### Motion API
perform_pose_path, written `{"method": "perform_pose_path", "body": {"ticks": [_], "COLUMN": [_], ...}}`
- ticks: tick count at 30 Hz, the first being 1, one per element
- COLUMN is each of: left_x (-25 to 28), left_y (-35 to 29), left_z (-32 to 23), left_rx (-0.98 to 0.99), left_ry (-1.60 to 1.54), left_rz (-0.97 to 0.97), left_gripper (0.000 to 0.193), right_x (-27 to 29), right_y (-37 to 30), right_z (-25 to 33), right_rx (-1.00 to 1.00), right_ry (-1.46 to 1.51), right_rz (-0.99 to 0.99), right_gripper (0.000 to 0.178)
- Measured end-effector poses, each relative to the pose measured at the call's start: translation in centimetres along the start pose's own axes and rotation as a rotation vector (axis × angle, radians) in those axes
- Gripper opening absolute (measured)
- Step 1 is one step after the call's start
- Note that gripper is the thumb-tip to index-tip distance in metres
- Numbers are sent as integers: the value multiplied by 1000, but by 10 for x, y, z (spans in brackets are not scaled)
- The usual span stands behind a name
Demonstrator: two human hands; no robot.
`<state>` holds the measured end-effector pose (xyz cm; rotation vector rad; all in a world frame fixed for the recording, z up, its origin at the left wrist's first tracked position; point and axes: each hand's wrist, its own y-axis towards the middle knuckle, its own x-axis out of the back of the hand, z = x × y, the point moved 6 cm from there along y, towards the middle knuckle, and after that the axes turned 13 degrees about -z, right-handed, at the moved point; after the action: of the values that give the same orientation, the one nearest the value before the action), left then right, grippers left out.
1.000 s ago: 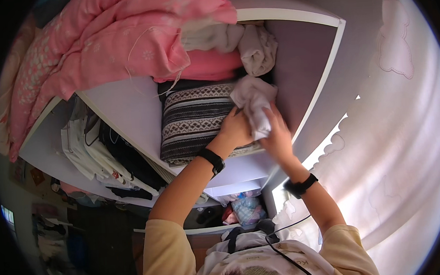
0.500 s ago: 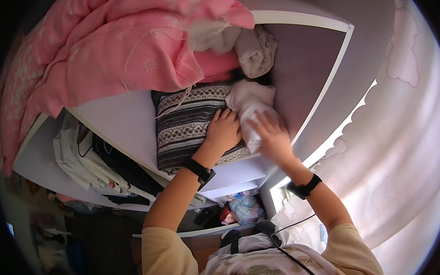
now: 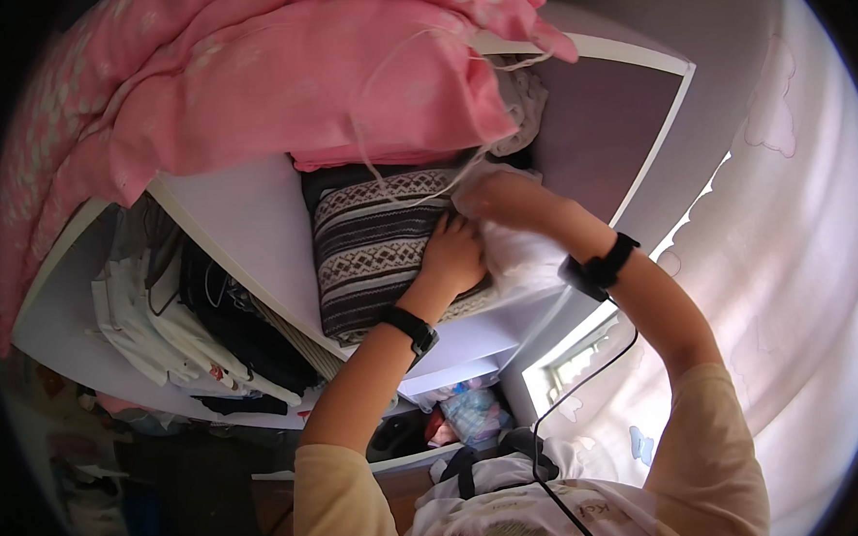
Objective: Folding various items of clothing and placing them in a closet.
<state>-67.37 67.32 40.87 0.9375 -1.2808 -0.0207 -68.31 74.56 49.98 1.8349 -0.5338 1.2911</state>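
Resting palm down with its fingers slightly spread, the left hand [image 3: 453, 255] lies on the right part of a folded patterned cloth [image 3: 375, 256], whose dark bands alternate with pale geometric rows. This cloth sits inside an open shelf compartment [image 3: 252, 219] with pale lilac walls and a white front edge. Just beside it, on the right, lies a crumpled white cloth [image 3: 521, 261], between the patterned one and the compartment's right wall. The right hand [image 3: 503, 202] reaches over the back part of this white cloth, its wrist bent toward the left hand; its fingers are blurred and partly hidden, so I cannot tell whether they are pinching the fabric or only pressing on it. Each wrist wears a black band, the left one [image 3: 411, 329] near the compartment's front edge and the right one [image 3: 601, 267] out past the white cloth. Behind the two cloths, a greyish rolled cloth [image 3: 526, 112] shows partly under a pink flowered quilt [image 3: 314, 109], which drapes over the top of the compartment. To the left, white garments [image 3: 145, 307] and dark garments [image 3: 222, 308] hang in another section; to the right, a pale curtain [image 3: 792, 346] falls in folds.
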Motion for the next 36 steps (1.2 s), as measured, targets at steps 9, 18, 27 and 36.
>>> {"method": "perform_pose_path", "body": {"ticks": [9, 18, 27, 36], "left_x": [5, 23, 14, 26], "left_y": [-3, -1, 11, 4], "left_z": [-2, -5, 1, 3], "left_rx": [-8, -53, -48, 63], "left_ry": [3, -113, -324, -356], "left_rz": [-118, -132, -73, 17], "left_gripper": [30, 22, 22, 26], "right_x": [-46, -59, -35, -12], "right_y": [-12, -15, -30, -82], "right_z": [-3, -10, -49, 49], "right_rx": [-9, -22, -283, -350], "right_ry": [-109, -125, 635, 232], "right_rz": [-16, 69, -191, 36], "right_gripper": [26, 30, 37, 69]}}
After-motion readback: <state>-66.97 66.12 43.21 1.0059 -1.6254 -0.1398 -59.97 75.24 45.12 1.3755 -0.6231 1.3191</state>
